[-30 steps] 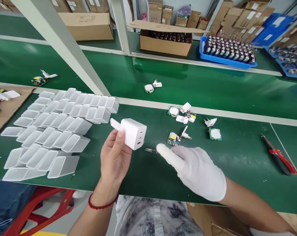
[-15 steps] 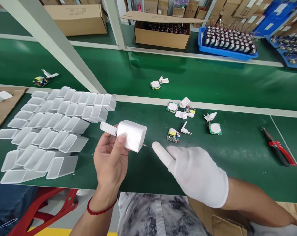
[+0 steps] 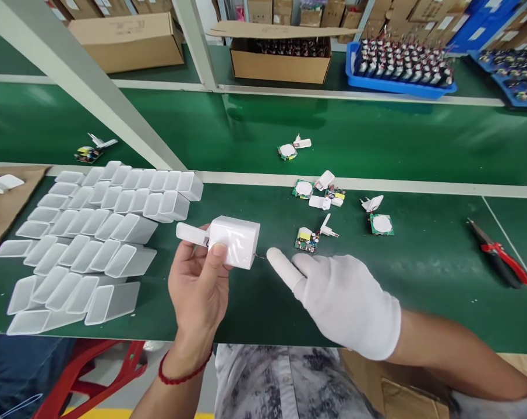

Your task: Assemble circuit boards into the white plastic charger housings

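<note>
My bare left hand [image 3: 202, 279] is closed around a glossy white plastic charger housing [image 3: 234, 241], the thumb pressed on its near side. A white plug piece [image 3: 192, 234] sticks out from the housing's left end. My right hand [image 3: 342, 297], in a white glove, is closed with its index finger stretched toward the housing. From that fingertip a thin dark metal tool [image 3: 260, 256] reaches the housing's right end; the rest of it is hidden by the glove. Behind my hands lie a circuit board with a plug [image 3: 306, 240] and another board with a white pad [image 3: 381, 224].
Rows of white open housings [image 3: 88, 227] cover the bench's left side. Red-and-black pliers [image 3: 499, 256] lie at right. Boards [image 3: 287, 152] sit on the green belt [image 3: 377, 139] behind. A slanted post [image 3: 97, 87] crosses at left. The shelf holds a carton [image 3: 280, 65] and a blue tray [image 3: 398, 87].
The boards on the green belt have shifted to the right. My hands keep nearly the same pose, the metal tool still at the housing's right end. The view has tilted slightly.
</note>
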